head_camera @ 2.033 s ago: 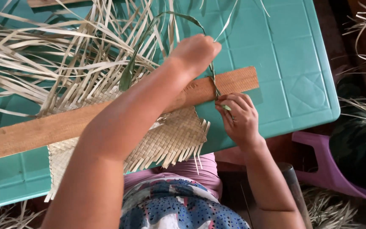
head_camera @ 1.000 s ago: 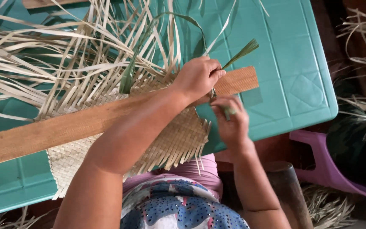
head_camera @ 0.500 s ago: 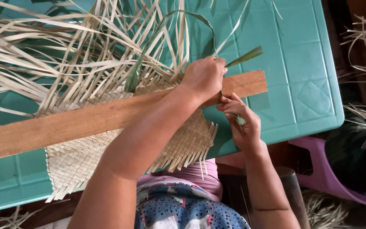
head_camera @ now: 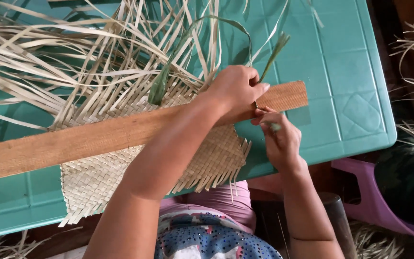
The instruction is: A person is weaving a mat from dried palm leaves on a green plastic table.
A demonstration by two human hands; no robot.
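Left hand (head_camera: 235, 88) sits curled on the wooden plank (head_camera: 97, 139), fingers pinching a green leaf strip (head_camera: 271, 55) that pokes up past them. Right hand (head_camera: 279, 139) just below has its fingers clenched on the strip's lower end. Woven mat (head_camera: 97, 177) lies under the plank on the teal surface (head_camera: 341, 72).

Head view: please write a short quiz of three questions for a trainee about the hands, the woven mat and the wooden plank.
1. True or false: the wooden plank lies across the woven mat.
2. Which hand rests on the plank near its right end?
A. left hand
B. right hand
C. neither
3. Fill in: the right hand pinches a thin ____ strip at the mat's edge.

Key
1. True; the plank lies on the mat on the teal table.
2. A.
3. Green; the loose strips fanning beyond the plank are pale straw colour.
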